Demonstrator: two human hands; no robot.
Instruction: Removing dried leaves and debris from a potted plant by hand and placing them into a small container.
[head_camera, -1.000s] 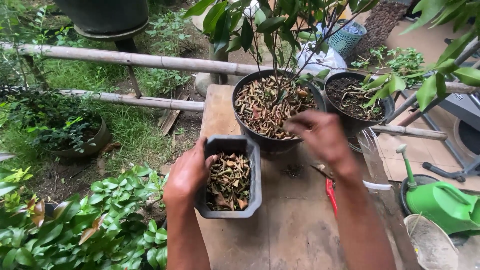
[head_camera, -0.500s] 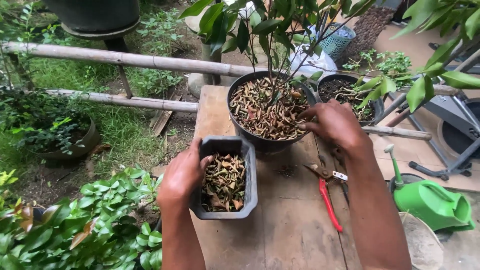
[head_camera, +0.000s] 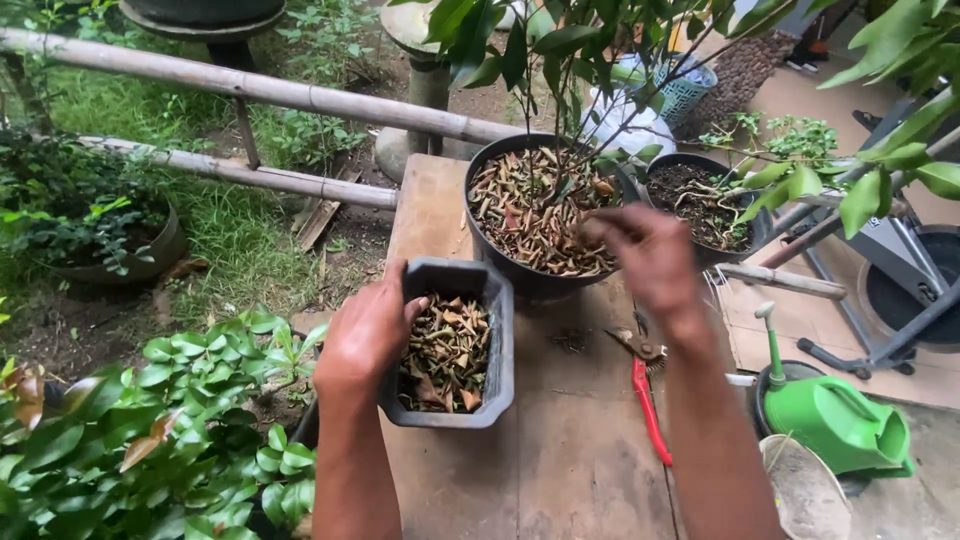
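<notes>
The small grey tray (head_camera: 452, 345) of dry leaves stands on the wooden table (head_camera: 580, 450), its long axis running away from the person. The left hand (head_camera: 365, 335) grips its near-left rim, fingers curled over the edge. The right hand (head_camera: 645, 255) hovers over the big round pot (head_camera: 540, 215) just beyond the tray, fingertips blurred, so I cannot tell what they pinch.

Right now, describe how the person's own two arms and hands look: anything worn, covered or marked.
Both forearms are bare up to the bottom edge of the picture, with no sleeves in sight. The left hand wears no glove, ring, watch or band. The right hand is motion-blurred, but it shows no glove or wristwear either. No markings can be made out on either arm.
</notes>
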